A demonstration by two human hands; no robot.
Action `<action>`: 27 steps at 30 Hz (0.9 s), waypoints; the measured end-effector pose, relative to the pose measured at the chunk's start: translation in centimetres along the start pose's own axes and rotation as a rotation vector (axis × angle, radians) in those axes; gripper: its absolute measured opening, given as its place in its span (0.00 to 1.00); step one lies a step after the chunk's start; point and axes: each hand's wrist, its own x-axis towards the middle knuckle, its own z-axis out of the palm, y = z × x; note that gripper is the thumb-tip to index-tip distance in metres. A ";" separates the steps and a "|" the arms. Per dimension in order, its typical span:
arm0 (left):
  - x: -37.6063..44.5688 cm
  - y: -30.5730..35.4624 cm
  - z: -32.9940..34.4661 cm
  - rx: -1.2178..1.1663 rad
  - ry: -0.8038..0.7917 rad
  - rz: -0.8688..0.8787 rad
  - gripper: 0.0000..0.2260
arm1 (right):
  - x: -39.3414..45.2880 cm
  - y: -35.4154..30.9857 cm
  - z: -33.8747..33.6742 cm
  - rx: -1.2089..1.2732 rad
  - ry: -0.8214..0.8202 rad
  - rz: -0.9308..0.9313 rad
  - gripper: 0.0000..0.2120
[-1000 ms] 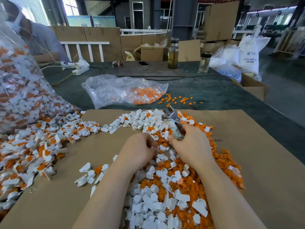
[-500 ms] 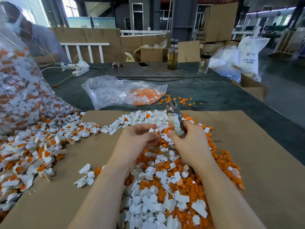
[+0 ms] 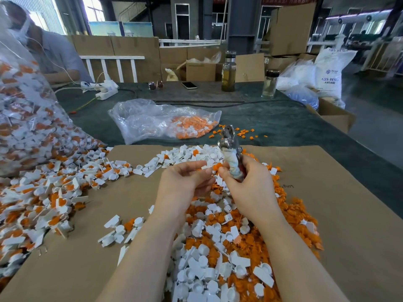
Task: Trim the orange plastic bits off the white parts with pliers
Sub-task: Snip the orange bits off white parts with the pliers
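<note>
I am watching the right hand [image 3: 246, 182] wrapping around the taped handles of the pliers [image 3: 231, 153], head pointing up, while the left hand [image 3: 185, 179] is pinching a small orange-and-white part [image 3: 214, 167] at its fingertips above the table [image 3: 283, 123]. The part is looking light, stiff and small, so I am judging its white body the place to grip. A clear bag [image 3: 161, 122] is holding orange bits; a big bag [image 3: 28, 118] is spilling untrimmed parts.

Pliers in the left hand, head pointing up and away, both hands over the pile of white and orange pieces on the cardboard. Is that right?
Not quite: the head view shows the pliers gripped in the right hand, not the left hand. The rest holds.
</note>
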 end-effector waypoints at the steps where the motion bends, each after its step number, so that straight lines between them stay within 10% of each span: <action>1: 0.0 0.0 0.1 -0.017 0.009 -0.009 0.08 | 0.0 0.0 0.0 -0.001 0.002 -0.002 0.06; 27: -0.8 0.2 0.6 0.005 -0.006 0.077 0.04 | -0.5 -0.6 0.5 -0.062 0.143 -0.077 0.08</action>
